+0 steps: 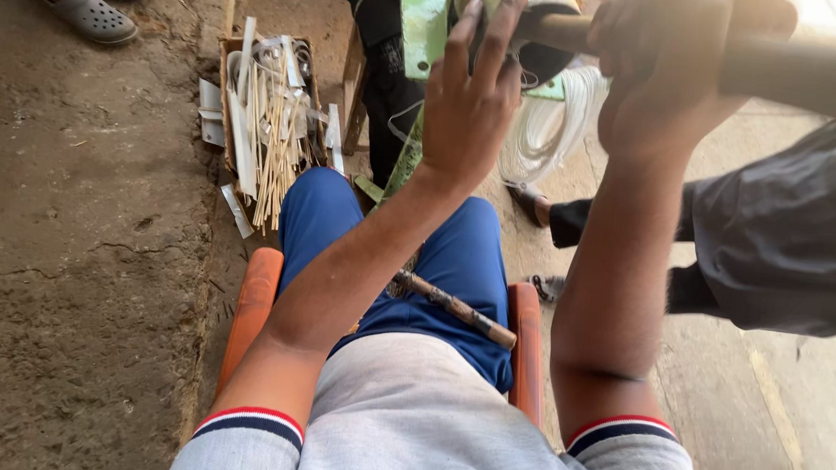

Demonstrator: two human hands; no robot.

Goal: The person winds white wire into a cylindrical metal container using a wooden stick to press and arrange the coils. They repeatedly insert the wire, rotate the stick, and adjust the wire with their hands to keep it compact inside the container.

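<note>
Both hands work raised in front of the orange chair [255, 303] on which I sit: my right hand [665, 72] is wrapped tightly around a thick wooden handle [801, 73], apparently to drive it, while my left hand [471, 96] rests with fingers spread against a green strip [425, 24], apparently steadying it. Forward-left of the chair, a wooden box [226, 76] keeps thin pale sticks [271, 153] within reach; a short bamboo piece [457, 309] lies across my lap, and another person's dark sleeve [785, 232] is to its right.
</note>
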